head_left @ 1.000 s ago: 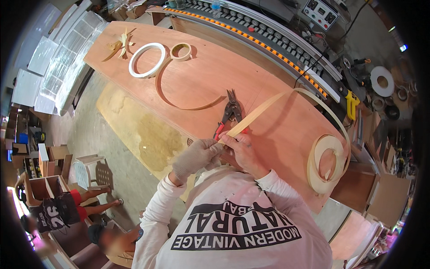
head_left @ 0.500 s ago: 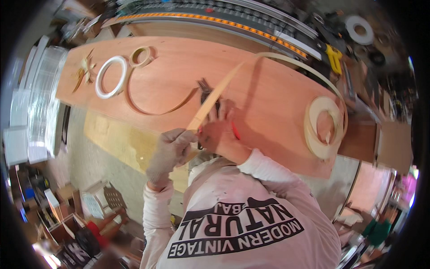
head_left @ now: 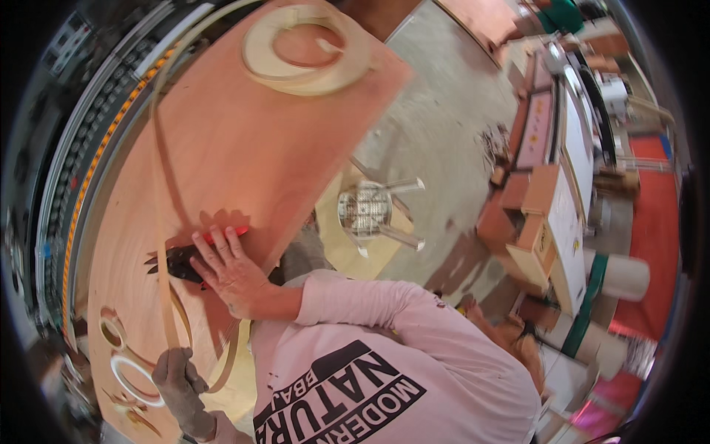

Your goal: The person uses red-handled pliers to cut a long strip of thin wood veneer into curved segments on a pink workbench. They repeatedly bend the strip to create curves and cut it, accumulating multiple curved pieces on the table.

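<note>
My left hand (head_left: 179, 381), in a grey glove, is closed on the end of a long pale edge-banding strip (head_left: 164, 296). From there the strip runs up past the tool and along the board's far side toward a large cream roll (head_left: 307, 48). My bare right hand (head_left: 235, 272) lies with its fingers spread over a hand cutter (head_left: 185, 263) with a black head and red handles. The cutter rests on a reddish wooden board (head_left: 222, 133), its jaws close to the strip. My palm and fingers hide part of the handles.
Near my left hand are a white ring (head_left: 133, 391), a small tan tape roll (head_left: 112, 331) and curled scraps (head_left: 133, 414). A machine rail with an orange strip (head_left: 96, 177) borders the board. A stool (head_left: 366, 209) stands on the floor, and wooden boxes (head_left: 538, 222) are at the right.
The view has turned toward the right. My hands, close together before, are now apart: the left still grips the strip, the right lies flat over the cutter.
</note>
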Available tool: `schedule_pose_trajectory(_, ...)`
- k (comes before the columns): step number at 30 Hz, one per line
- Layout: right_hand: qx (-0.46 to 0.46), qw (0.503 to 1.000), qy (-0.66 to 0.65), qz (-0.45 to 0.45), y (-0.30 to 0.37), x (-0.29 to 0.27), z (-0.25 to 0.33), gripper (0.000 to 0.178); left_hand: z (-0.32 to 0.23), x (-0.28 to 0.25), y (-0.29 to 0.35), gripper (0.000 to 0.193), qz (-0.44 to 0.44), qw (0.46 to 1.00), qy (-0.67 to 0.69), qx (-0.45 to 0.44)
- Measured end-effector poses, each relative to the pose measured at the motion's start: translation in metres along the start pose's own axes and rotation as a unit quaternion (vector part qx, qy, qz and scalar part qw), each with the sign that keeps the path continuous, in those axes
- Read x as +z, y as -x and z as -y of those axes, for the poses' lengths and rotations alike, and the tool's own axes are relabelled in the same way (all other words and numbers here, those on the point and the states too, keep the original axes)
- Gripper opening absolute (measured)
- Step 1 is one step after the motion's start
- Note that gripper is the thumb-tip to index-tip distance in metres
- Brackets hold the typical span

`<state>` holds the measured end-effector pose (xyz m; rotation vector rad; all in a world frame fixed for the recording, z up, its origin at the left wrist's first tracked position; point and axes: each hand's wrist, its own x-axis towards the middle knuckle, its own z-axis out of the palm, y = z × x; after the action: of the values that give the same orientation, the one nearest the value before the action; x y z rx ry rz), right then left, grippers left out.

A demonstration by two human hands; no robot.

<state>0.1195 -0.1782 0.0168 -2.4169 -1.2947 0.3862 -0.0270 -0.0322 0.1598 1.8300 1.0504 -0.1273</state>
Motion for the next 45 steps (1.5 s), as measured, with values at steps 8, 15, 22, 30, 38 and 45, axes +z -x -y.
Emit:
schedule_pose_trajectory(8, 0.101, 0.989, 0.057, -0.089, 0.004, 0.04, 0.029, 0.063, 0.01, -0.015, -0.022, 0.032, 0.01, 0.999, 0.047, -0.018)
schedule_pose_trajectory(15, 0.105, 0.985, 0.051, -0.13, 0.0, 0.036, 0.026, 0.056, 0.042, -0.024, -0.06, 0.029, 0.078, 0.926, -0.121, 0.349)
schedule_pose_trajectory(22, 0.086, 0.986, -0.143, 0.019, 0.01, -0.046, -0.02, 0.069, -0.014, -0.027, -0.023, 0.02, 0.038, 0.99, 0.137, -0.004)
schedule_pose_trajectory(30, 0.055, 0.799, -0.425, 0.422, 0.021, -0.121, -0.076, 0.056, -0.006, -0.027, -0.023, 0.032, 0.039, 0.958, 0.28, -0.051)
schedule_pose_trajectory(38, 0.101, 0.587, -0.588, 0.547, -0.016, -0.17, -0.121, 0.065, -0.014, 0.022, -0.019, 0.031, 0.011, 0.93, 0.362, -0.07)
schedule_pose_trajectory(45, 0.097, 0.62, -0.413, 0.66, -0.064, -0.211, -0.133, 0.064, -0.009, 0.076, -0.012, 0.029, -0.043, 0.906, 0.411, -0.094)
